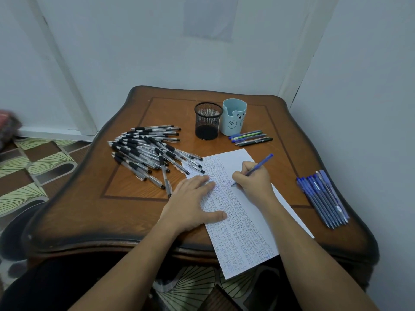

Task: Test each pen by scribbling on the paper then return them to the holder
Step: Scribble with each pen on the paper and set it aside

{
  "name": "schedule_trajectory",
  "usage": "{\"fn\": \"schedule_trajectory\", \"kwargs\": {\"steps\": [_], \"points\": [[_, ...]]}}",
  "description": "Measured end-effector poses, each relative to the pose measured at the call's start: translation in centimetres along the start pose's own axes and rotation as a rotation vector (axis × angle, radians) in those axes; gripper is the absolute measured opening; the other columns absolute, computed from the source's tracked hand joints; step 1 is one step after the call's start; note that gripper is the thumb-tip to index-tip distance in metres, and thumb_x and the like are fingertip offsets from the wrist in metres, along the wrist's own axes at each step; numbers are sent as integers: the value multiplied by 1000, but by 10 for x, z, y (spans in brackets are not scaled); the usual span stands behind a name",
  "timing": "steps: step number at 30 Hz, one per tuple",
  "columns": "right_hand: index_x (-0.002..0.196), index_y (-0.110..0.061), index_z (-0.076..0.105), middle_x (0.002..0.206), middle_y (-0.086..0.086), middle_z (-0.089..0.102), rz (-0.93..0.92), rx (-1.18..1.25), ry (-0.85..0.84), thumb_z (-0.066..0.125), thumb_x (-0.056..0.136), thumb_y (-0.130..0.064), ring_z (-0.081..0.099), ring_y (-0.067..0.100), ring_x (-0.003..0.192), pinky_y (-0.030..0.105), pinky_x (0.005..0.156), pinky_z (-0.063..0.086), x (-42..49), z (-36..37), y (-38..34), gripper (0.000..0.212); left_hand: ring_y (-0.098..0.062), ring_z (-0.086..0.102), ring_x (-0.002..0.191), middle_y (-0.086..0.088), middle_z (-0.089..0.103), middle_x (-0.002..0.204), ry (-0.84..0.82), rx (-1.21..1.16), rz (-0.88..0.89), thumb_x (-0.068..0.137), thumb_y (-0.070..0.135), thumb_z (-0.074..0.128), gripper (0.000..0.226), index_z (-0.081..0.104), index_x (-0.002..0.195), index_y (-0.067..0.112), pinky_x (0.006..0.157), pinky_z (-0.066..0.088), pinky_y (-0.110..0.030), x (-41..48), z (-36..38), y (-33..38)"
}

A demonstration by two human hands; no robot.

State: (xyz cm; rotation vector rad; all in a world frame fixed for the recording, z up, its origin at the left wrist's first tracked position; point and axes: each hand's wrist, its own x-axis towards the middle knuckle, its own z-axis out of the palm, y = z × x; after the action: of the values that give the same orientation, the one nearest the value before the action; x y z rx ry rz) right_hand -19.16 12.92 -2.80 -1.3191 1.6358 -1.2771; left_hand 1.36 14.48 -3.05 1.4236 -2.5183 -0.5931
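A white sheet of paper (244,223), covered in rows of blue scribbles, lies slanted on the wooden table (134,212) and hangs over its near edge. My right hand (253,180) grips a blue pen (261,163) with its tip on the paper. My left hand (193,203) lies flat, fingers spread, pressing the paper's left edge. A black mesh holder (207,121) and a light blue bear holder (233,117) stand at the back of the table; the mesh one looks empty.
A large heap of clear pens with black grips (148,151) lies at the left. Several coloured pens (251,138) lie beside the bear holder. A row of blue pens (323,198) lies at the right edge. Walls close in behind and to the right.
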Motion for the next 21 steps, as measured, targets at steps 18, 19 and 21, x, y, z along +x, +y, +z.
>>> {"fn": "schedule_trajectory", "kwargs": {"steps": [18,19,21], "points": [[51,-20,38,55,2,34,8,33,6,67,79,2,46,18,54,35,59,43,1,-2,2,46,-9,11,144,11,19,159,12,7,8,60,93,32,108,29,150,33,119,6,-38,1,3,-3],[50,-20,38,54,2,34,7,29,10,67,79,2,45,18,54,35,59,42,1,-2,2,47,-9,11,145,11,19,159,10,10,7,60,93,31,109,29,150,33,119,6,-38,2,3,-3],[52,-19,37,55,3,32,-2,39,27,65,79,3,41,18,53,35,58,40,1,-2,3,45,-9,10,145,12,18,159,-1,13,3,60,94,31,109,28,150,34,119,5,-38,1,2,-2]]}}
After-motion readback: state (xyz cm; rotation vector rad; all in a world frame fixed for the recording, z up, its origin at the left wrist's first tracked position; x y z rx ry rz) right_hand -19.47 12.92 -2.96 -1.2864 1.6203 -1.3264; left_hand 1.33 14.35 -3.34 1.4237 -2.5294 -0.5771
